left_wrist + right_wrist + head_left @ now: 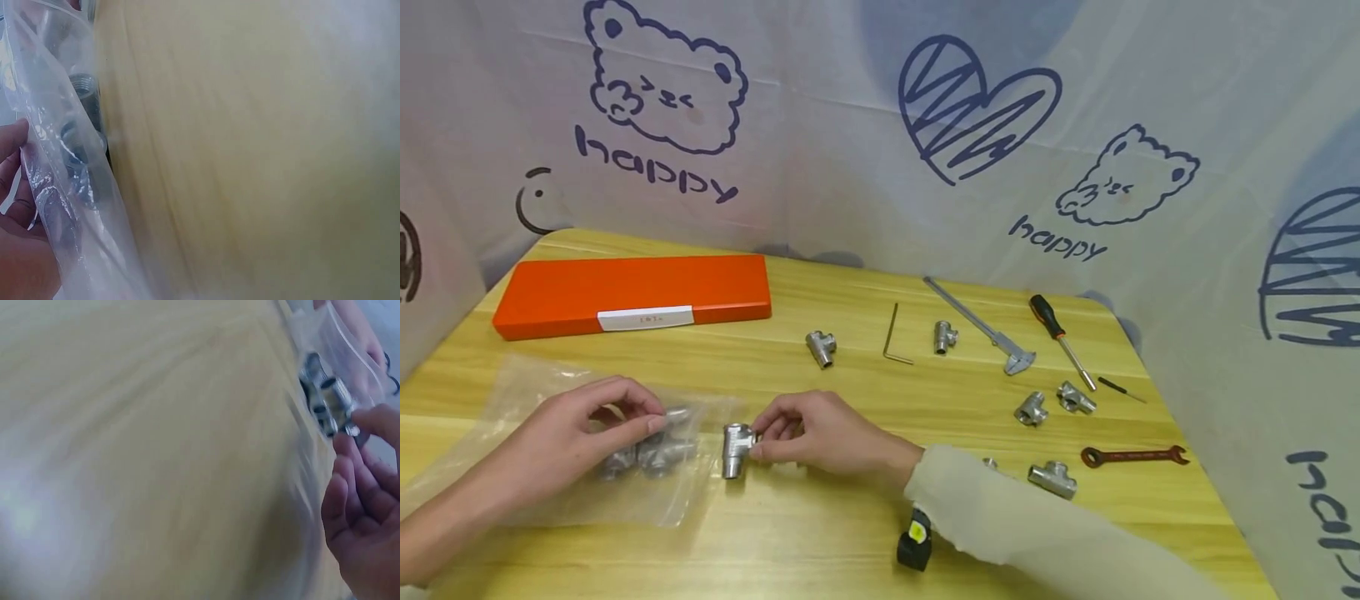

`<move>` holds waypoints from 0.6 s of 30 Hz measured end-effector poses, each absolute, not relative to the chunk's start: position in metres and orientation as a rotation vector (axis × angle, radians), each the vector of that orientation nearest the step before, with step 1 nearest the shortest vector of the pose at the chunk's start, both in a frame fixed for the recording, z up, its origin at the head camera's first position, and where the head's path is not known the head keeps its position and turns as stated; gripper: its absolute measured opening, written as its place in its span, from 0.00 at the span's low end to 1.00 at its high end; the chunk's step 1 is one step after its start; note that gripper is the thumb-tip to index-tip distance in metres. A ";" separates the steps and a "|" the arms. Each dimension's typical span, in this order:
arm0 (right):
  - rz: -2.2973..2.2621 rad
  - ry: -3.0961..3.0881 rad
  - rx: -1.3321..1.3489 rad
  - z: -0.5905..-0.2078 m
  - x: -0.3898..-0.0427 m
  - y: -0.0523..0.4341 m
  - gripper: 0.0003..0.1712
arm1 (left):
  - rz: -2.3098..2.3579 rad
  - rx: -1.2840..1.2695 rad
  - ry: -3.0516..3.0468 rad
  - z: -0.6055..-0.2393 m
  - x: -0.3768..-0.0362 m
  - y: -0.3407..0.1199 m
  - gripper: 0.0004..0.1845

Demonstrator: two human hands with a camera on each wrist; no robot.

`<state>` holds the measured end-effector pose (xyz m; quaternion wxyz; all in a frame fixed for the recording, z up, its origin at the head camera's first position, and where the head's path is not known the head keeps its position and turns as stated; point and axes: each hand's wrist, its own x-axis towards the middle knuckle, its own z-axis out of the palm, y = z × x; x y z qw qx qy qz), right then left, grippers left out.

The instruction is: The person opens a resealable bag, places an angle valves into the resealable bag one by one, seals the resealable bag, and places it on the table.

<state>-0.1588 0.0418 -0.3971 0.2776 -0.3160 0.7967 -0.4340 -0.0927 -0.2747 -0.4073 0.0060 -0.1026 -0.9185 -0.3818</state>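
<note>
My left hand [591, 421] pinches the top of a clear plastic bag [651, 504] on the table's left side. Inside the bag lie several metal pipe fittings [658, 457], blurred by the plastic. Threaded ends show through the bag in the left wrist view, where the hand [22, 250] holds its edge. Just right of the bag, my right hand [827, 429] grips a shiny metal tee fitting [733, 452] by its side branch, between thumb and fingers. The right wrist view shows this tee [337, 397] at the fingertips, in front of the bag [344, 337].
An orange case [640, 287] lies at back left. Loose tee fittings [822, 347] are spread across the middle and right. A hex key [891, 337], caliper [977, 321], screwdriver [1060, 337] and red wrench [1135, 456] lie beyond. A small black object [915, 546] sits near the right sleeve.
</note>
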 end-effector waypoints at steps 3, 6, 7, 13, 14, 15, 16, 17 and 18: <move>-1.187 2.165 -0.804 -0.400 -0.152 0.023 0.14 | -1.193 -0.320 -2.871 -0.407 -0.093 -0.275 0.04; -1.219 2.189 -0.739 -0.402 -0.147 0.007 0.14 | -1.192 -0.332 -2.852 -0.407 -0.092 -0.276 0.04; -1.230 2.198 -0.721 -0.403 -0.145 0.002 0.14 | -1.192 -0.336 -2.846 -0.408 -0.092 -0.276 0.04; -1.281 2.159 -0.673 -0.405 -0.141 -0.010 0.20 | -1.196 -0.350 -2.821 -0.409 -0.091 -0.278 0.05; -1.282 2.154 -0.675 -0.404 -0.141 -0.008 0.21 | -1.196 -0.347 -2.824 -0.409 -0.091 -0.278 0.05; -1.284 2.157 -0.681 -0.403 -0.142 -0.005 0.21 | -1.195 -0.345 -2.825 -0.408 -0.091 -0.278 0.05; -1.291 2.158 -0.681 -0.402 -0.144 0.000 0.20 | -1.193 -0.338 -2.835 -0.408 -0.091 -0.278 0.05; -1.296 2.171 -0.680 -0.401 -0.146 0.005 0.19 | -1.188 -0.330 -2.847 -0.407 -0.091 -0.278 0.04; -1.297 2.194 -0.683 -0.400 -0.149 0.011 0.18 | -1.183 -0.326 -2.855 -0.406 -0.091 -0.278 0.04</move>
